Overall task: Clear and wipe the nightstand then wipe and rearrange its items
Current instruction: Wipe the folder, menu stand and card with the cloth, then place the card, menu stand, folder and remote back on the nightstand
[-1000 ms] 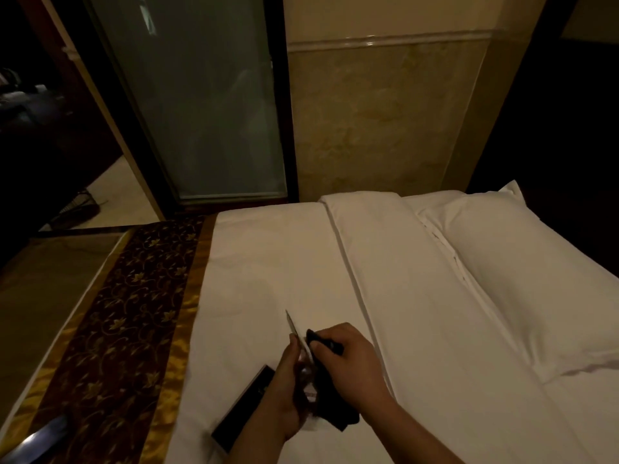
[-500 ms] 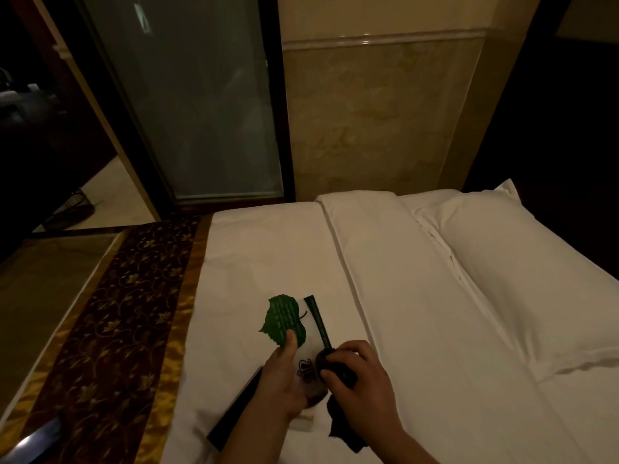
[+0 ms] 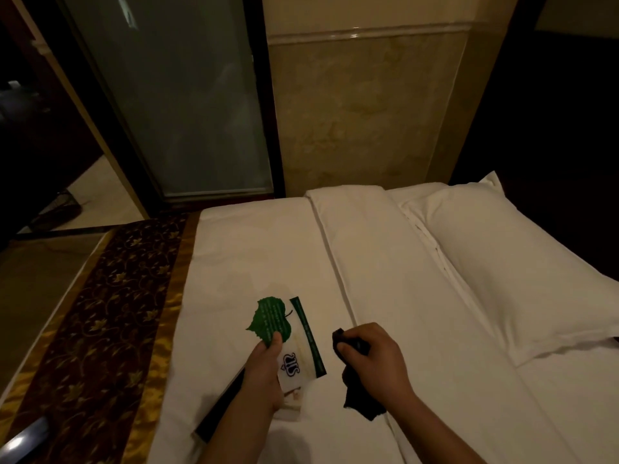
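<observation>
White bed [image 3: 261, 256] is our staging spot rn: left hand [image 3: 264, 376] pinches the leaf card [image 3: 271, 318] flat for wiping, right hand [image 3: 375, 363] clenched on dark cloth [image 3: 360, 396], nightstand not in view.

two bare forearms come up from the bottom edge of the head view, with no sleeve, cuff or glove on either as far as the picture reaches. the left hand [image 3: 264, 373] and the right hand [image 3: 375, 360] are both uncovered, and no ring, watch, strap or band shows at the wrists or on the fingers [image 3: 345, 348]. in the dim, warm light the nails look short and plain, though finer marks are too dark to make out.
</observation>
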